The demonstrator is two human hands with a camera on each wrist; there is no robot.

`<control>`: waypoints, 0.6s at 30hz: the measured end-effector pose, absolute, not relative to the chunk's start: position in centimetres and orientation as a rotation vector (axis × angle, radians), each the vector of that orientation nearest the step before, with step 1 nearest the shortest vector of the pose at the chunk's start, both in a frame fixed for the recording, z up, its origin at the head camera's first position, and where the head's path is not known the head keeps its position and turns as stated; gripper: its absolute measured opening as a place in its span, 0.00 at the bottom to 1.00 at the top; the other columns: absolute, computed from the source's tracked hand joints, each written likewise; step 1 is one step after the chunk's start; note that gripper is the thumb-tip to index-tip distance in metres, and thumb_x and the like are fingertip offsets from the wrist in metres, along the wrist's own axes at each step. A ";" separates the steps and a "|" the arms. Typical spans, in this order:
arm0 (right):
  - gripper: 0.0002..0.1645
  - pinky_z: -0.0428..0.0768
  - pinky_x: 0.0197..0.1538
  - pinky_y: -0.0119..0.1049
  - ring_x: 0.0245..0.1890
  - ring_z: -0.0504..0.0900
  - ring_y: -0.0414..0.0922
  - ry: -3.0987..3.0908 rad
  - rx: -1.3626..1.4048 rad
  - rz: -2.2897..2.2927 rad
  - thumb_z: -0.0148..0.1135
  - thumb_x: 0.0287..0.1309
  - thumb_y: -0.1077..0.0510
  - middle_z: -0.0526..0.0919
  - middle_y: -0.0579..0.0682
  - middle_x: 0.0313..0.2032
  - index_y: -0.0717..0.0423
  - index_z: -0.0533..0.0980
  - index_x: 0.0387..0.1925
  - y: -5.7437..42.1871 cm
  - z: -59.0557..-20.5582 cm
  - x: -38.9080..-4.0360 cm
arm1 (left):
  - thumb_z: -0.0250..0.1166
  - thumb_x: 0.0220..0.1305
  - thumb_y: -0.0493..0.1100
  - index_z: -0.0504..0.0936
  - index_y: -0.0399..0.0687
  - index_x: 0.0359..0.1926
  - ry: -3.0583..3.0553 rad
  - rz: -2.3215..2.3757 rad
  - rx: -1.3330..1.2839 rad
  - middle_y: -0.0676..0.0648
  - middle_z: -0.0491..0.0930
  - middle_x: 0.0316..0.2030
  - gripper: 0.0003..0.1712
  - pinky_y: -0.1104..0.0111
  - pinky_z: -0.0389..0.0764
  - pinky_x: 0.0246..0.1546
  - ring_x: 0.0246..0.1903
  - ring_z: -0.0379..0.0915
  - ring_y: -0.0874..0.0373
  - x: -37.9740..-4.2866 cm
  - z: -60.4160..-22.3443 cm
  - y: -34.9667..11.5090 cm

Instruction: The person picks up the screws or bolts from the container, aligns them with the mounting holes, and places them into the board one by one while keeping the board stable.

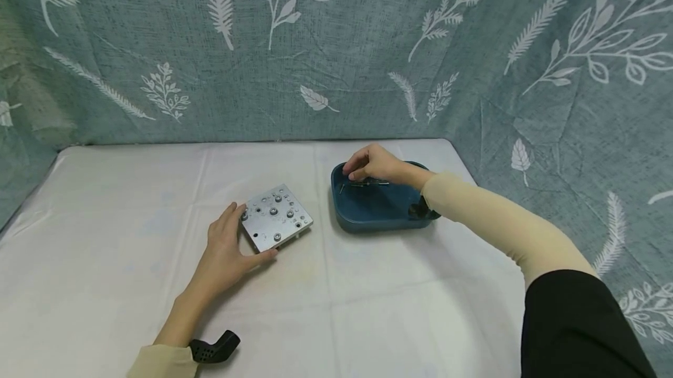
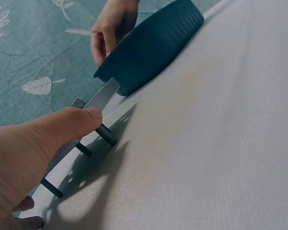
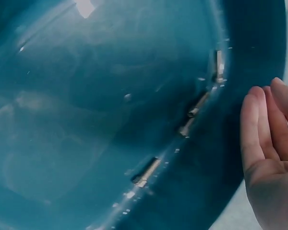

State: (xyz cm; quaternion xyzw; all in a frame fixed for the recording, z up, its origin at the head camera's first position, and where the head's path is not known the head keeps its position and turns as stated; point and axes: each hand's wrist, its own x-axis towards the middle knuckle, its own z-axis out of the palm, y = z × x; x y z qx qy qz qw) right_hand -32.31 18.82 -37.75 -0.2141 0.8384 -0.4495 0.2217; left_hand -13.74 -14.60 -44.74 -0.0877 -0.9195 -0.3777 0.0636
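Observation:
My left hand grips a silver metal plate at its left and near edges, thumb on the near edge and fingers at the far left. Several socket-head screws stand in the plate's holes. In the left wrist view, threaded screw shanks poke out beneath it. My right hand hovers over the back left of a blue plastic tray, fingers bent downward. In the right wrist view its fingers are near the tray wall, with nothing visible between them. Several loose screws lie along the tray's inner edge.
A white cloth covers the table. Behind and to the right hangs a grey-green curtain with white leaf prints. The tray stands right of the plate, with a gap of cloth between them.

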 end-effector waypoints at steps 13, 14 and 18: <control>0.15 0.83 0.44 0.42 0.43 0.85 0.47 2.361 -0.698 -1.078 0.67 0.57 0.71 0.86 0.57 0.44 0.66 0.82 0.47 18.5 -38.6 -33.1 | 0.80 0.45 0.59 0.53 0.35 0.73 -2.764 -1.127 -0.268 0.31 0.46 0.73 0.65 0.34 0.58 0.59 0.68 0.42 0.30 -13.7 -44.7 -14.5; 0.15 0.83 0.44 0.41 0.43 0.85 0.47 2.358 -0.711 -1.066 0.67 0.57 0.71 0.86 0.57 0.44 0.66 0.82 0.47 18.4 -38.7 -33.1 | 0.80 0.45 0.58 0.53 0.35 0.73 -2.767 -1.126 -0.266 0.31 0.46 0.73 0.65 0.34 0.58 0.59 0.68 0.42 0.30 -13.7 -44.8 -14.5; 0.14 0.83 0.45 0.37 0.44 0.85 0.47 2.361 -0.753 -1.034 0.68 0.55 0.72 0.86 0.58 0.43 0.68 0.83 0.45 18.2 -39.1 -33.0 | 0.79 0.45 0.59 0.53 0.35 0.73 -2.775 -1.126 -0.268 0.30 0.45 0.73 0.65 0.34 0.58 0.60 0.68 0.42 0.29 -13.6 -44.8 -14.5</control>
